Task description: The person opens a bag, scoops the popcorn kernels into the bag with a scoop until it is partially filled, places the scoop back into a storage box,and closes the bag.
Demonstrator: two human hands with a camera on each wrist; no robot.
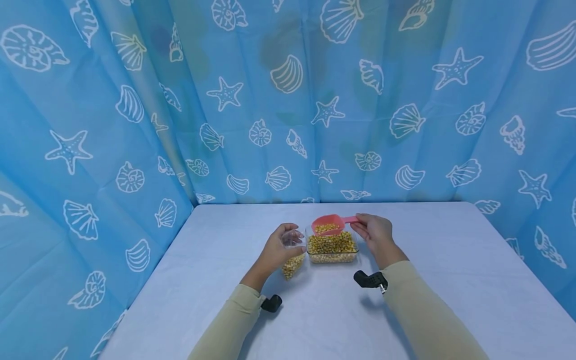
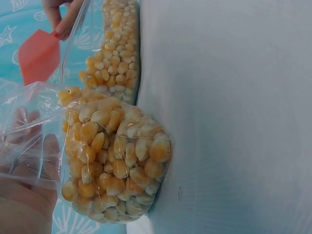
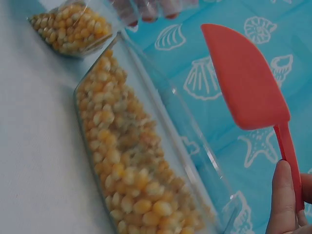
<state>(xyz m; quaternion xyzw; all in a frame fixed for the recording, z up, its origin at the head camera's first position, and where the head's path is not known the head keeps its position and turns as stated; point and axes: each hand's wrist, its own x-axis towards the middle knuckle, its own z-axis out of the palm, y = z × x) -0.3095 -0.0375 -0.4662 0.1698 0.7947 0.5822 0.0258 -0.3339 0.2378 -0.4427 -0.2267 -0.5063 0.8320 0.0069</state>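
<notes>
My left hand [image 1: 273, 254] holds a clear plastic bag [image 2: 114, 168] around its upper part, fingers showing through the film. Corn kernels fill the bag's lower end, close over the white table. My right hand [image 1: 377, 235] pinches the handle of a coral-red scoop [image 3: 253, 80] between thumb and fingers. Kernels lie in the scoop's bowl, as the head view shows. Above the back of a rectangular glass container [image 1: 333, 254] the scoop is held roughly level. Corn kernels [image 3: 141, 195] fill much of that container, which stands just right of the bag.
A white cloth-covered table [image 1: 427, 300] lies under everything. Behind it and at the left hangs a blue curtain [image 1: 252, 150] with white shell and starfish prints. Each sleeved wrist carries a black camera mount [image 1: 369, 279].
</notes>
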